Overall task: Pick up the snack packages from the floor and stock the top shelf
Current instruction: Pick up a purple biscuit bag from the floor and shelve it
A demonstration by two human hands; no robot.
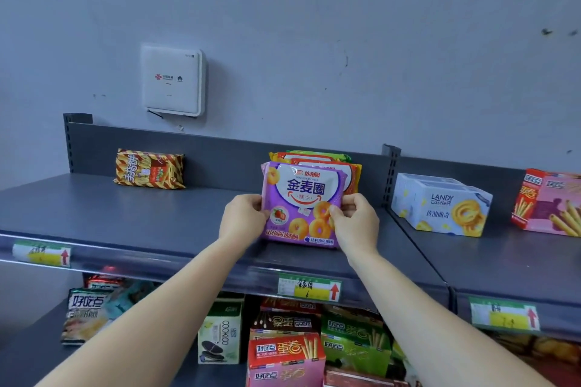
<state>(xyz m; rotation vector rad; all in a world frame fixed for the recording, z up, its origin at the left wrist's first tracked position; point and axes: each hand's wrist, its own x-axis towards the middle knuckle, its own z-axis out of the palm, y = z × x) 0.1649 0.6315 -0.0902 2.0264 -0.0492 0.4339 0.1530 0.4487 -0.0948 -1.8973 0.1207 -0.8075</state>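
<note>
Both hands grip one purple ring-biscuit package (306, 198) by its side edges. The left hand (243, 218) curls round the package's left edge, with the thumb on the printed front. The right hand (356, 221) pinches the right edge, its thumb lying across the front near the printed biscuit rings and its fingers folded behind. Both forearms reach up from the lower edge of the view.

The package stands upright with its printed face toward the camera, and its bottom edge is at the surface of the top shelf (141, 217), close to the front lip. Directly behind it stands a row of similar packages (317, 158) in orange, red and green, also upright, set against the shelf's back panel. Whether the held package touches that row cannot be told.

Well apart to the left on the same shelf, a yellow-and-brown striped snack package (149, 170) stands near the back panel. On the adjoining shelf section (465, 258) to the right sit white Landy Castle cookie boxes (443, 206) and, further right, a pink stick-biscuit box (550, 203).

A price label (309, 287) with a red arrow is fixed to the shelf lip below the held package. The lower shelf holds a COOKICO box (220, 333) and red-and-pink stick-biscuit boxes (284, 355). A white wall-mounted router (173, 80) hangs on the wall above the shelf.
</note>
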